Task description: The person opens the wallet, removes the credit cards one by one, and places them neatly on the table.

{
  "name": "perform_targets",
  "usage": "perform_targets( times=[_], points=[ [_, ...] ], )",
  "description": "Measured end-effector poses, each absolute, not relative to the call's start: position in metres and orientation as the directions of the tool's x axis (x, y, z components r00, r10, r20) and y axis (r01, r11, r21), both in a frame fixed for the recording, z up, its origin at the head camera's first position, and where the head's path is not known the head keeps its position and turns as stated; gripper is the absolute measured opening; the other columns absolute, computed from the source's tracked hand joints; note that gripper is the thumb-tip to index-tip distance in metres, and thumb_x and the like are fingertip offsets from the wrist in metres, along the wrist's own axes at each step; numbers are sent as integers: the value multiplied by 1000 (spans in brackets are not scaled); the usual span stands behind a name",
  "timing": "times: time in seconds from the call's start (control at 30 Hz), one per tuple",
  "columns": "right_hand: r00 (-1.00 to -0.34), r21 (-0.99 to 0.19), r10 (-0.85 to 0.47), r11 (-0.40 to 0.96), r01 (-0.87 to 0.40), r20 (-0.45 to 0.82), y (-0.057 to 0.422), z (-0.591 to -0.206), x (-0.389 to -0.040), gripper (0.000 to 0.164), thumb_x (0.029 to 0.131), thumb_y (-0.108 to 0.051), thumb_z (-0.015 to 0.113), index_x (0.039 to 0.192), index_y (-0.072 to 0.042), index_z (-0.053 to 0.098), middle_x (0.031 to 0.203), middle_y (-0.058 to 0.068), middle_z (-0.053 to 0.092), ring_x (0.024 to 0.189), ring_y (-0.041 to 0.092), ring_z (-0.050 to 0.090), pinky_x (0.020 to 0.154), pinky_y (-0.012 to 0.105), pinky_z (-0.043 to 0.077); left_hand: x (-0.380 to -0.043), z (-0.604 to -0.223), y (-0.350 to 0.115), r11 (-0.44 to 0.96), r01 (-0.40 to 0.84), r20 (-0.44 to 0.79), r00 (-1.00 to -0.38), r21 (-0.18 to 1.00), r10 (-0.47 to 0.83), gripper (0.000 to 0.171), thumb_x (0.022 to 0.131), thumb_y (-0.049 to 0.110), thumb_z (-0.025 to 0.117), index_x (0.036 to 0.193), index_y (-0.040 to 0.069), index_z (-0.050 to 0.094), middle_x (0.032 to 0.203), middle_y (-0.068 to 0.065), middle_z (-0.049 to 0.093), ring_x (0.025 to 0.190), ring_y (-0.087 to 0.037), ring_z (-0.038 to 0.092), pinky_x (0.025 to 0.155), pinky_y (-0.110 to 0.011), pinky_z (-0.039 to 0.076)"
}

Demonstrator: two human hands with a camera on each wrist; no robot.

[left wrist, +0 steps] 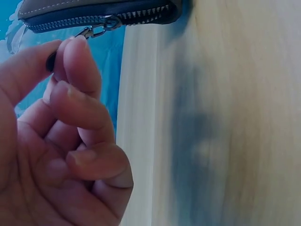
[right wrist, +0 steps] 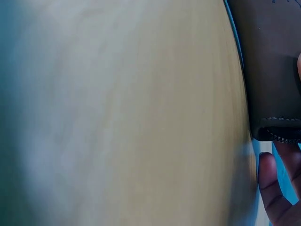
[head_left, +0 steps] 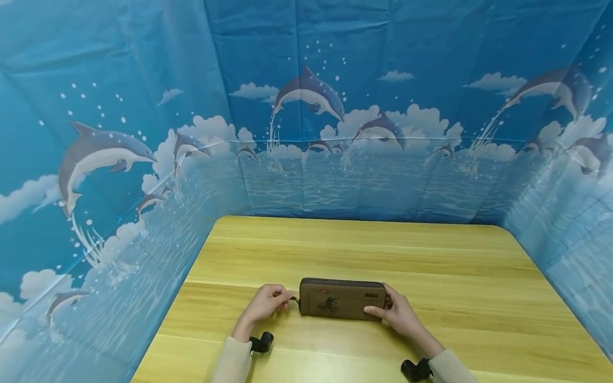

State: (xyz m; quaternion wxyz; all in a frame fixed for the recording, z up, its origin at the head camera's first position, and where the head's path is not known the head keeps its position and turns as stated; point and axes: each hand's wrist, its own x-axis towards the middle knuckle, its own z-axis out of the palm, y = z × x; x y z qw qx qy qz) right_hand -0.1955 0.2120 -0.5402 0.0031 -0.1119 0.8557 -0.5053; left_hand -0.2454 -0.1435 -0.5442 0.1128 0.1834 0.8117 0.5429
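Observation:
A brown zip-around wallet (head_left: 349, 304) with a dark horse emblem is held upright on its long edge over the table. My right hand (head_left: 399, 315) grips its right end, thumb across the front face and fingers behind. At the opposite end, my left hand (head_left: 269, 304) pinches the zipper pull between thumb and index finger. The left wrist view shows the metal zipper slider (left wrist: 112, 22) on the zipper teeth, with the pull's strap running into the fingertips. The wallet's lower corner (right wrist: 277, 127) appears beside the right fingers in the right wrist view.
A yellow wood-grain table (head_left: 364, 244) with rounded far corners lies under the hands. A blue curtain (head_left: 412, 181) printed with dolphins and clouds stands behind it and along both sides. Black wrist cameras (head_left: 261, 342) sit at the beige sleeves.

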Motion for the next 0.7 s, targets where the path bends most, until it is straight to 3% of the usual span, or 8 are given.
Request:
perform_targets(
  times=[0.27,0.6,0.7],
  points=[
    [-979,-852,-182,495,-173,93,217,-563,-204,40,78,-30,78,109,-15,58,74,0,53,56,11,42,50,25,36,-246,-541,-146,359,164,8,-917,919,398,37,94,28,61,73,-2,64,70,-20,61,45,-7,28,42,-22,23],
    [-977,-852,-187,490,-183,102,216,-559,-203,43,78,-32,78,112,-13,58,75,1,54,56,11,42,49,25,36,-251,-527,-143,329,188,41,-913,926,405,35,98,16,54,77,-11,60,76,-28,60,50,-12,34,47,-21,29],
    [-979,-853,-177,491,-179,103,217,-558,-203,43,78,-32,78,111,-14,58,74,1,53,55,11,42,48,25,37,-254,-518,-143,292,181,48,-911,939,410,34,98,19,55,77,-8,60,77,-28,60,53,-14,37,50,-21,32]
  ],
)
